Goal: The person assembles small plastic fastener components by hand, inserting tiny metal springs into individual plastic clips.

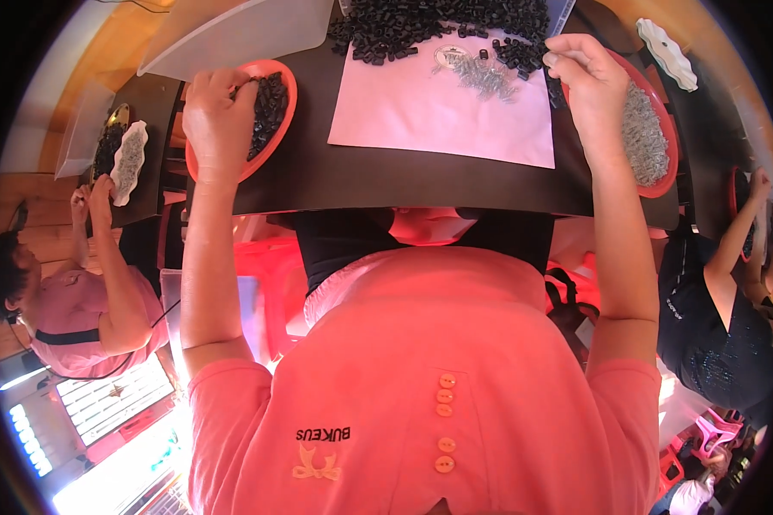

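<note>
My left hand [217, 116] is over the red oval bowl [291, 93] on the left, its fingers curled at the edge of the small black plastic pieces [269, 116] inside. What it may hold is hidden. My right hand [591, 81] is raised beside the right end of a large heap of black pieces [438, 21], thumb and forefinger brought together. Anything in that pinch is too small to name. Behind its wrist stands a second red bowl [672, 142] filled with small clear pieces [644, 137]. Between my hands, a loose cluster of clear pieces [489, 79] rests on a pink sheet [442, 120].
A translucent bin [240, 39] stands at the far left of the dark table [386, 184]. A white wavy-edged tray [666, 55] lies far right. Another person [94, 300] works on the left beside a white tray [130, 163]; a further person [717, 318] sits on the right.
</note>
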Available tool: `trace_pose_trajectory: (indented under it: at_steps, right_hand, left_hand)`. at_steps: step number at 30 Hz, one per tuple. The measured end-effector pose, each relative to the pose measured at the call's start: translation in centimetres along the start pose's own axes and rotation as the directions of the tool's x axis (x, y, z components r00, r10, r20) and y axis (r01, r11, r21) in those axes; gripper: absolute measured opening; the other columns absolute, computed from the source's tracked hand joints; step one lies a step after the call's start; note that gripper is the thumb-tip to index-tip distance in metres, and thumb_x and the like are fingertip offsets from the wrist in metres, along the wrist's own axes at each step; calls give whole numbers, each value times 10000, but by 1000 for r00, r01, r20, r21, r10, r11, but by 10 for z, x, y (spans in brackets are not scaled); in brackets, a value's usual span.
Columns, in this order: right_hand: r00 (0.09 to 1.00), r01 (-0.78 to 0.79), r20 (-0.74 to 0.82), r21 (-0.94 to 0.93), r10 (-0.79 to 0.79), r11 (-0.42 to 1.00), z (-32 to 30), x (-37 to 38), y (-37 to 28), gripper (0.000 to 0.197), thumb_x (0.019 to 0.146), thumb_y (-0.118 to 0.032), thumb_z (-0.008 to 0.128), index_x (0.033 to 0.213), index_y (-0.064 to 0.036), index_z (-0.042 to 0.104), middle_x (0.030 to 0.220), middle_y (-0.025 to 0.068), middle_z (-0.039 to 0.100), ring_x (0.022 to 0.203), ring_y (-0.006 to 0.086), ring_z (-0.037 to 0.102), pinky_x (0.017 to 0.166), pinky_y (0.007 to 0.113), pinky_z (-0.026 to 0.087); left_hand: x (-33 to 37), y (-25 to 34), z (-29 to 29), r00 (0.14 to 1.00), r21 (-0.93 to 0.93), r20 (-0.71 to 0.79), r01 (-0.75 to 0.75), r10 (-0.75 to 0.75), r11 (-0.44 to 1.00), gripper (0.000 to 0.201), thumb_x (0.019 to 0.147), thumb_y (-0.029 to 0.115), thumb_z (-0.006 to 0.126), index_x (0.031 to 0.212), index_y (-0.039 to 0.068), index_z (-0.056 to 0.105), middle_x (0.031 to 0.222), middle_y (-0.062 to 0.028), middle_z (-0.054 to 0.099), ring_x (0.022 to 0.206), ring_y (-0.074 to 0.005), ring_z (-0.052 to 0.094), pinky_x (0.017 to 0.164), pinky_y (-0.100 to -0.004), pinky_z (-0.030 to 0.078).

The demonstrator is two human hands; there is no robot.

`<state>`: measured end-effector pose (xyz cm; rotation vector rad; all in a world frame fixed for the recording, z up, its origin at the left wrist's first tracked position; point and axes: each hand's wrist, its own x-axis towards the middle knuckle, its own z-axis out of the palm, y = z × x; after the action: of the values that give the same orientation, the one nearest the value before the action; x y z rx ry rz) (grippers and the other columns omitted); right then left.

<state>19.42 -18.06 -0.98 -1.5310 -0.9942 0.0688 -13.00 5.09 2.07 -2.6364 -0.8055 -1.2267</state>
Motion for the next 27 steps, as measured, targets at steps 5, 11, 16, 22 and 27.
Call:
trace_pose_trajectory:
  at_steps: [5, 11, 16, 22, 27]
  right_hand:
    - [998, 18, -68, 173, -6, 985, 5, -1, 0, 145, 757, 38, 637, 885, -22, 671, 763, -1, 664, 665, 52, 571, 616, 205, 463]
    - [982, 59, -188, 165, -27, 985, -1, -10, 0, 139, 756, 49, 624, 878, -7, 659, 767, 12, 664, 660, 60, 585, 627, 198, 471]
    - [972, 122, -225, 262, -62, 957, -8, -13, 5, 128, 780, 63, 584, 875, 5, 646, 780, 32, 660, 689, 75, 596, 630, 209, 478]
    - [987, 6, -154, 249, 33, 968, -5, -13, -2, 120, 785, 63, 582, 869, 4, 643, 789, 32, 663, 723, 82, 606, 659, 215, 482]
    - [980, 110, -174, 98, -92, 989, -1, -16, 1, 103, 781, 44, 605, 860, -9, 647, 777, 17, 670, 710, 73, 608, 668, 215, 482]
  left_hand:
    - [20, 78, 42, 994, -388, 30, -89, 110, 917, 73, 710, 84, 666, 776, 56, 652, 765, -105, 604, 787, -303, 586, 679, -401, 483]
    - [38, 198, 130, 918, -432, 92, -311, 385, 846, 127, 689, 182, 675, 703, 68, 622, 774, -84, 603, 808, -286, 570, 717, -392, 490]
    - [45, 209, 163, 860, -354, 190, -391, 475, 850, 148, 696, 190, 654, 736, 51, 624, 822, -97, 619, 838, -295, 574, 706, -398, 500]
    - [51, 209, 158, 793, -304, 292, -454, 535, 838, 141, 696, 165, 623, 778, 51, 635, 854, -103, 628, 840, -292, 584, 688, -403, 511]
    - [50, 213, 157, 807, -317, 338, -387, 484, 866, 159, 699, 148, 615, 832, 66, 643, 886, -118, 636, 848, -312, 594, 684, -406, 516]
